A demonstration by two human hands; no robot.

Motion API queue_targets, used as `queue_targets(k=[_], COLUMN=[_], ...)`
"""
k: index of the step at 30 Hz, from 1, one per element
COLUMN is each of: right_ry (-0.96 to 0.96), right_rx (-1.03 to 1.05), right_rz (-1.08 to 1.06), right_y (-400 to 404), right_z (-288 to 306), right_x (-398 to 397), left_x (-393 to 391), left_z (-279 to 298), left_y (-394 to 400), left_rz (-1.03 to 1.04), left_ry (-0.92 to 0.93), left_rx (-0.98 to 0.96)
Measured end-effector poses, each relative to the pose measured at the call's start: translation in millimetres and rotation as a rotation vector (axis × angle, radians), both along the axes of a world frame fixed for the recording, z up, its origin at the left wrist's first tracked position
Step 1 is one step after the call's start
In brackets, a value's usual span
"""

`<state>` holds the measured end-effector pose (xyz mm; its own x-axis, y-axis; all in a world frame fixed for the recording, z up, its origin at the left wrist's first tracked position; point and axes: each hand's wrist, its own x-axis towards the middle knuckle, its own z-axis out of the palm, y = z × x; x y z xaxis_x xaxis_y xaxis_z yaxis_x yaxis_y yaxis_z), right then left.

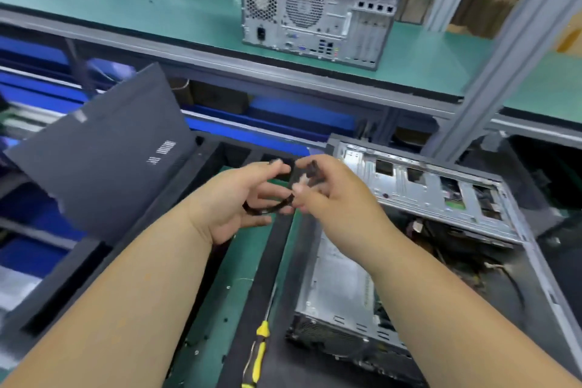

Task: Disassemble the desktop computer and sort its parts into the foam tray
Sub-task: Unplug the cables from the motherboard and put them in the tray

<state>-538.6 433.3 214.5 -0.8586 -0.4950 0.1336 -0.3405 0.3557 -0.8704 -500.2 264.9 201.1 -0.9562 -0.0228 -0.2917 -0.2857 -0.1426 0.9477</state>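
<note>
Both my hands are raised over the bench and hold a thin black cable looped between them. My left hand has the loop running through its curled fingers. My right hand pinches the cable's black connector end. Below and right lies the opened desktop computer on its side, its silver drive cage tilted up and wires showing inside. The dark foam tray stretches to the left under my hands, and a dark side panel leans over its left part.
A yellow-and-black screwdriver lies on the green mat near the front edge, with small screws scattered beside it. A second closed computer tower stands on the upper green shelf. A grey frame post rises at right. Blue bins sit behind.
</note>
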Motion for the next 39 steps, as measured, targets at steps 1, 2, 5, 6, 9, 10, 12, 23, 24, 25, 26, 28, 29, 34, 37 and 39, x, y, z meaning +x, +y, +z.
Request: queue_targets(k=[1,2,5,6,9,10,12,23,24,25,26,28,29,34,37,39], right_ry=[-0.034,-0.043,-0.081,-0.105,-0.152,-0.152,-0.147,-0.166,-0.164,-0.163,-0.162,-0.166,-0.173,-0.310,-0.372,-0.378], right_rx=[0.002,0.014,0.006,0.000,0.033,0.049,0.068,0.063,0.072,0.088,0.116,0.206,0.260,0.471,0.529,0.541], right_rz=[-0.022,-0.051,-0.142,-0.168,-0.232,-0.253,-0.305,-0.531,-0.540,-0.548,-0.555,-0.565,-0.571,-0.613,-0.575,-0.518], right_y=[-1.2,0.3,13.7,19.1,36.5,43.4,59.7,134.2,138.2,142.5,146.8,157.1,162.9,189.1,192.5,190.2], right_z=[-1.7,-4.6,-9.3,-10.6,-12.3,-13.1,-14.1,-17.6,-18.9,-20.0,-20.8,-23.6,-25.8,-41.4,-47.9,-52.3], right_x=[0.2,-1.3,-6.1,-8.5,-12.3,-13.3,-14.8,-13.1,-14.1,-15.7,-17.9,-23.6,-27.3,-42.8,-44.4,-43.6], left_x=[-2.0,-5.0,-20.5,-26.7,-42.4,-47.0,-53.0,-71.0,-70.7,-70.7,-71.7,-73.9,-74.4,-76.1,-70.4,-68.2], left_z=[-6.5,-13.7,-44.1,-55.1,-82.7,-90.1,-101.5,-102.0,-102.1,-101.1,-99.9,-98.6,-98.6,-124.2,-143.5,-149.6], left_y=[-8.4,-14.9,-26.3,-27.5,-26.2,-24.4,-22.4,-1.5,3.5,9.0,14.3,21.5,23.5,20.4,15.3,12.8], left_rz=[0.087,0.169,0.366,0.384,0.303,0.284,0.285,-0.021,-0.040,-0.045,-0.037,-0.047,-0.064,-0.286,-0.376,-0.387], left_ry=[-0.009,-0.018,-0.052,-0.067,-0.163,-0.184,-0.227,-0.203,-0.216,-0.227,-0.225,-0.176,-0.147,-0.163,-0.277,-0.313], left_rx=[0.006,0.007,0.017,0.057,0.190,0.191,0.139,-0.466,-0.461,-0.433,-0.410,-0.427,-0.464,-0.948,-1.023,-1.018])
